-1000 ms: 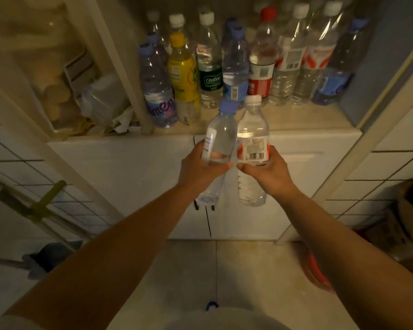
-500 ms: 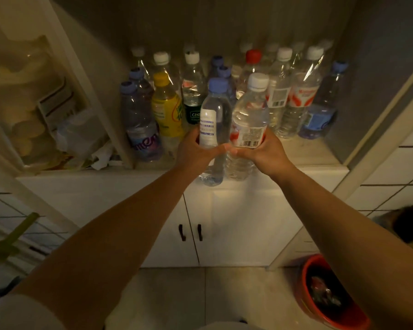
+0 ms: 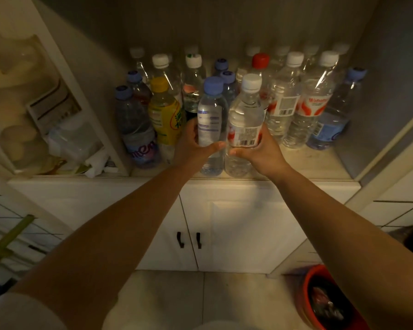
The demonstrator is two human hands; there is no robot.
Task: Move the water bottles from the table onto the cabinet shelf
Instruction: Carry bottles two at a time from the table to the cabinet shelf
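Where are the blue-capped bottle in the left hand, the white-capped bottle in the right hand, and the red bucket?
blue-capped bottle (image 3: 211, 120): head view, on its label.
white-capped bottle (image 3: 244, 115): head view, clear body above the label.
red bucket (image 3: 303, 291): head view, left rim.

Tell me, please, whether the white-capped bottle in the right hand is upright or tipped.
Upright: the white-capped bottle stands cap-up in the right hand, its base at the shelf's front edge. Contact cannot be told.

clear glossy plastic bottles (image 3: 244, 120), matt white shelf (image 3: 305, 163)
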